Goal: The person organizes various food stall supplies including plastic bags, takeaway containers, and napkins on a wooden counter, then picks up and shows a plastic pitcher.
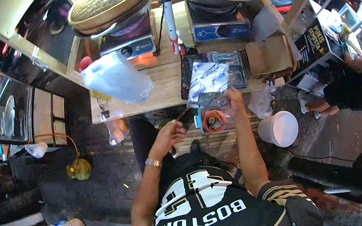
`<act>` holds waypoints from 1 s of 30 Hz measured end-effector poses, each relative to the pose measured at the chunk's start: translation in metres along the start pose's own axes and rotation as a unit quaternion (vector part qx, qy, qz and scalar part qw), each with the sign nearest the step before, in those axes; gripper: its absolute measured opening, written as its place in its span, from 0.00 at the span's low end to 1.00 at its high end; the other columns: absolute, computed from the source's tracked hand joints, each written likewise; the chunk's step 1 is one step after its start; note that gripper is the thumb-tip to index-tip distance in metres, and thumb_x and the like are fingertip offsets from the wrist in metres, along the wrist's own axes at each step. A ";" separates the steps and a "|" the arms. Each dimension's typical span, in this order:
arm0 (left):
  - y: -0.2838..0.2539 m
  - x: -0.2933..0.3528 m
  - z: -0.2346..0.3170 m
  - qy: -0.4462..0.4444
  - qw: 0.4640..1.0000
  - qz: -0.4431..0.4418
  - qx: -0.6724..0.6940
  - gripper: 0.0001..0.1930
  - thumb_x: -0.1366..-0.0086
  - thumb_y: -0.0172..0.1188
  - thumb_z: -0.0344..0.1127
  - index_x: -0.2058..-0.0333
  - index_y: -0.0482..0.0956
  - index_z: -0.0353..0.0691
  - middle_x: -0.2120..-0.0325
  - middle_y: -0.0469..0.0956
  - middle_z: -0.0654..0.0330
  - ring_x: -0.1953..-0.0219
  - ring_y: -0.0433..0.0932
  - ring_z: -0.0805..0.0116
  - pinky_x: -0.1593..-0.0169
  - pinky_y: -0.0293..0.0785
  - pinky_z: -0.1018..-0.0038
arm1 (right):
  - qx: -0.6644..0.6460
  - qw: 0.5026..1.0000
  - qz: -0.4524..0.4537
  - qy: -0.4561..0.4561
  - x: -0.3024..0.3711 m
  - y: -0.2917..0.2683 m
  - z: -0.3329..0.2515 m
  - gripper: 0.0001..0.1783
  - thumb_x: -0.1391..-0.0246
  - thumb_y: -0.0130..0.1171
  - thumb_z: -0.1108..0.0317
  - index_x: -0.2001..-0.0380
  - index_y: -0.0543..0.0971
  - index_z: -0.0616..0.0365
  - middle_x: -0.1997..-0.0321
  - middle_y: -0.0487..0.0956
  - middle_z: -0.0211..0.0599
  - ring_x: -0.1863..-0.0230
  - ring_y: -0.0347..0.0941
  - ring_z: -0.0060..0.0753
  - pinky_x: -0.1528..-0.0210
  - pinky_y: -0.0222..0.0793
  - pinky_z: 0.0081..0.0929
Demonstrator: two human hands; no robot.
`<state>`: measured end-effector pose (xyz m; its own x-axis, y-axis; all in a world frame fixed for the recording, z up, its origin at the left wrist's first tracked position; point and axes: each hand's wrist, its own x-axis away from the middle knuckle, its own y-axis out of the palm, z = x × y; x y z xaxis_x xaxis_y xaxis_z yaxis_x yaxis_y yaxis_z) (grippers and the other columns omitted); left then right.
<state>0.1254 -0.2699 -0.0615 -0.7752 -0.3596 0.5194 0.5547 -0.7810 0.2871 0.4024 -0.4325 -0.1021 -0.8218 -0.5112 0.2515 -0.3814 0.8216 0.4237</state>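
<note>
- A flat pack of white-and-blue printed sheet and clear film (206, 78) is gripped at its lower right corner by the right hand (235, 102), the fingers closed on its edge.
- The left hand (170, 137) is held lower and to the left, its fingers loosely curled; whether the thin dark strip by its fingertips is being held cannot be told.
- The pack is set ahead and to the left of the right hand, ahead and to the right of the left; it is touched by the right, while a gap is left before the other.
- Its slightly longer axis is pointed away from the body, with the far end leaned a little rightward.
- Below the pack, a round red plastic basket with small items inside (224, 120) is seen between the two forearms.
- The near edge of the pale wooden table (169, 101) is overlapped by the pack in this view; whether the two touch cannot be told.
- Just right of the pack, clear plastic trays with a dark look (237, 68) are laid on the tabletop, with open brown cardboard boxes (269, 57) placed beyond them.
- At left, a bulging white plastic bag (117, 78) is rested on the same table.
</note>
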 end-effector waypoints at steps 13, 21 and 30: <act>0.046 -0.097 -0.023 -0.017 0.981 -0.099 0.166 0.25 0.31 0.56 0.36 0.38 0.63 0.37 0.49 0.77 0.56 0.51 0.79 0.64 0.48 0.78 0.64 | 0.233 0.972 -0.016 -0.016 0.071 -0.020 0.013 0.08 0.49 0.58 0.64 0.79 0.74 0.54 0.80 0.66 0.18 0.76 0.60 0.15 0.73 0.54 0.21; 0.043 -0.004 0.026 -0.028 0.899 -0.153 0.410 0.27 0.28 0.49 0.44 0.37 0.63 0.33 0.42 0.73 0.51 0.41 0.74 0.57 0.37 0.68 0.60 | 0.043 0.990 -0.129 0.028 0.097 0.013 -0.028 0.05 0.46 0.53 0.71 0.75 0.69 0.56 0.71 0.73 0.28 0.68 0.72 0.22 0.66 0.74 0.28; 0.020 -0.005 0.040 0.053 0.848 -0.110 0.516 0.28 0.25 0.40 0.52 0.34 0.59 0.41 0.36 0.65 0.49 0.36 0.65 0.44 0.37 0.58 0.32 | 0.193 0.980 -0.009 -0.051 0.142 0.077 -0.042 0.06 0.40 0.55 0.73 0.60 0.74 0.60 0.64 0.72 0.30 0.69 0.70 0.20 0.65 0.69 0.19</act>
<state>0.1527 -0.2633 -0.0262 -0.8865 -0.3494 0.3034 0.3210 0.0078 0.9470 0.2740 -0.4525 0.0030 -0.8438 -0.5150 0.1509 -0.5119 0.8568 0.0621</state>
